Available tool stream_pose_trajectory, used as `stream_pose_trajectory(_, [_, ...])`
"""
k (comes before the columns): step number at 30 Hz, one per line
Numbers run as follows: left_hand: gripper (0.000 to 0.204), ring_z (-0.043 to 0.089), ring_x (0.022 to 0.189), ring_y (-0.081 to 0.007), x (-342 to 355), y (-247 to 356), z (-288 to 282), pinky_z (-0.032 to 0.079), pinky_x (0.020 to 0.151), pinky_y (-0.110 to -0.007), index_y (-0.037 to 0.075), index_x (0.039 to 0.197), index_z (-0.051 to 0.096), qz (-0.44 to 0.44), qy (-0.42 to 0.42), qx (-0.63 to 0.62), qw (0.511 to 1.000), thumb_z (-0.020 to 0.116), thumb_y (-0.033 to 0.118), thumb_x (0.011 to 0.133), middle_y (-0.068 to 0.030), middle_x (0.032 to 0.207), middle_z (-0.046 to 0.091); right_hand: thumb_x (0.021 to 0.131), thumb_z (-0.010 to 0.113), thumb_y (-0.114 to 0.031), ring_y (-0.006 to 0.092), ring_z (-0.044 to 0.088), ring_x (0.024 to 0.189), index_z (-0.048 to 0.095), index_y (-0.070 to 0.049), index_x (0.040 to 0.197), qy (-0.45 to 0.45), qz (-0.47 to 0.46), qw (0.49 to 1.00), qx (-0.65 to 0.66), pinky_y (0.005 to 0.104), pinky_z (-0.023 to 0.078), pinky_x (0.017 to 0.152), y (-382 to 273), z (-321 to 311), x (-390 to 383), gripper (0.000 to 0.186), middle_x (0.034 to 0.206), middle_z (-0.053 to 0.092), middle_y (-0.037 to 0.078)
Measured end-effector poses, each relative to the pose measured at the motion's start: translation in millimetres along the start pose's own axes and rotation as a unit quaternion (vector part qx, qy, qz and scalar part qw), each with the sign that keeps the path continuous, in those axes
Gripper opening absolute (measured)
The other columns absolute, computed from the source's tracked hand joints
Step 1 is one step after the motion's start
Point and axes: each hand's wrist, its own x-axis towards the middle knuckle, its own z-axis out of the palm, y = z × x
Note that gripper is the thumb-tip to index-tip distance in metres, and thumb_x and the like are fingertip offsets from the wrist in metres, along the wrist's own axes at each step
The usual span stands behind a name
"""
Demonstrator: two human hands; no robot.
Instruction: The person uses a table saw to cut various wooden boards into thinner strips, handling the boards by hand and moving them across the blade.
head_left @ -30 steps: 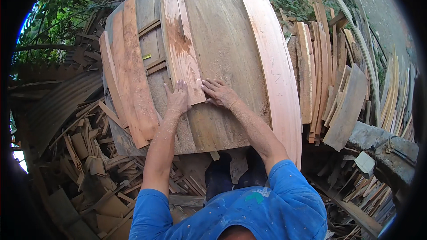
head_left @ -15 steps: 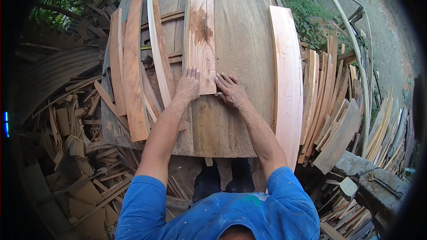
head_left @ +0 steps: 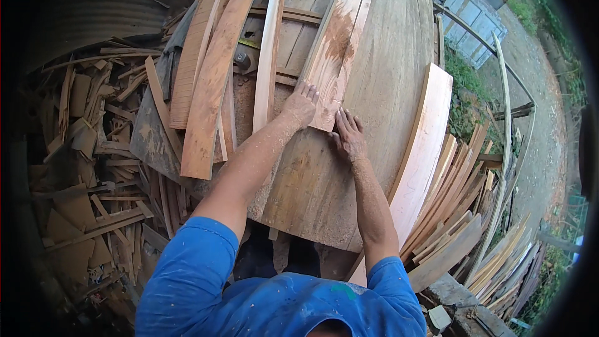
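Two long reddish planks lie side by side on the wooden table, the nearer one [head_left: 327,101] showing a dark stained patch and a seam along its length. Across its left edge near the close end rests my left hand [head_left: 301,106], fingers stretched over the wood. My right hand [head_left: 350,138] lies against the right edge at the same end, fingers extended and slightly apart, the palm toward the tabletop. Neither hand wraps round anything. Sawdust coats both forearms. A thin strip [head_left: 321,40] runs along the left side of the planks.
Left of the planks lie several loose boards [head_left: 224,75] and a small dark tool [head_left: 242,59]. A pale curved board [head_left: 421,143] leans along the table's right side. Scrap wood [head_left: 93,150] heaps up at left; upright offcuts [head_left: 452,171] stand at right.
The whole view has turned, so the table and planks now slant to the upper right. Both hands keep their places at the near end of the planks.
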Motion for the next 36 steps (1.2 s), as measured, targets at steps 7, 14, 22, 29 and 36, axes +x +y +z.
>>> stream_pose_trajectory(7, [0.065, 0.034, 0.148, -0.0329, 27.1, -11.3, 13.3, 0.014, 0.124, -0.051, -0.006, 0.148, 0.04, -0.029, 0.03, -0.02, 0.999, 0.054, 0.026, 0.093, -0.0213, 0.156, 0.039, 0.099, 0.052, -0.042, 0.0272, 0.03, 0.15, 0.032, -0.008, 0.155, -0.013, 0.026, 0.999, 0.015, 0.0447, 0.018, 0.122, 9.3, 0.9, 23.2, 0.068, 0.161, 0.035, 0.012])
stream_pose_trajectory(14, [0.064, 0.033, 0.148, -0.0329, 41.7, -24.3, -6.5, 0.012, 0.124, -0.054, -0.003, 0.15, 0.038, -0.015, 0.001, -0.011, 1.0, 0.053, 0.025, 0.095, -0.0191, 0.157, 0.038, 0.101, 0.05, -0.039, 0.0263, 0.029, 0.15, 0.032, -0.007, 0.155, -0.024, 0.041, 0.999, 0.017, 0.044, 0.016, 0.123, 20.0, 1.8, 41.9, 0.065, 0.16, 0.036, 0.011])
stream_pose_trajectory(22, [0.061, 0.03, 0.15, -0.0319, 63.6, -36.8, -19.1, 0.011, 0.121, -0.063, -0.002, 0.152, 0.037, -0.015, -0.021, -0.016, 1.0, 0.051, 0.021, 0.097, -0.017, 0.16, 0.035, 0.101, 0.05, -0.037, 0.028, 0.028, 0.15, 0.034, -0.007, 0.155, -0.009, 0.052, 0.998, 0.026, 0.0446, 0.015, 0.123, 37.8, 6.7, 60.9, 0.064, 0.159, 0.038, 0.012])
stream_pose_trajectory(29, [0.062, 0.031, 0.149, -0.0306, 82.2, -46.0, -19.1, 0.013, 0.12, -0.064, -0.001, 0.152, 0.037, -0.029, -0.01, -0.029, 0.999, 0.051, 0.023, 0.097, -0.0155, 0.161, 0.034, 0.101, 0.051, -0.036, 0.029, 0.029, 0.15, 0.033, -0.008, 0.155, 0.008, 0.048, 0.998, 0.03, 0.0446, 0.015, 0.123, 48.8, 9.4, 78.1, 0.064, 0.159, 0.038, 0.011])
stream_pose_trajectory(36, [0.061, 0.031, 0.149, -0.0301, 99.1, -54.3, -17.0, 0.014, 0.12, -0.064, 0.0, 0.152, 0.037, -0.032, -0.008, -0.031, 0.999, 0.05, 0.023, 0.097, -0.0155, 0.16, 0.035, 0.101, 0.05, -0.037, 0.0278, 0.03, 0.15, 0.032, -0.009, 0.155, 0.012, 0.045, 0.999, 0.023, 0.0449, 0.016, 0.123, 55.7, 8.6, 93.2, 0.063, 0.159, 0.038, 0.01])
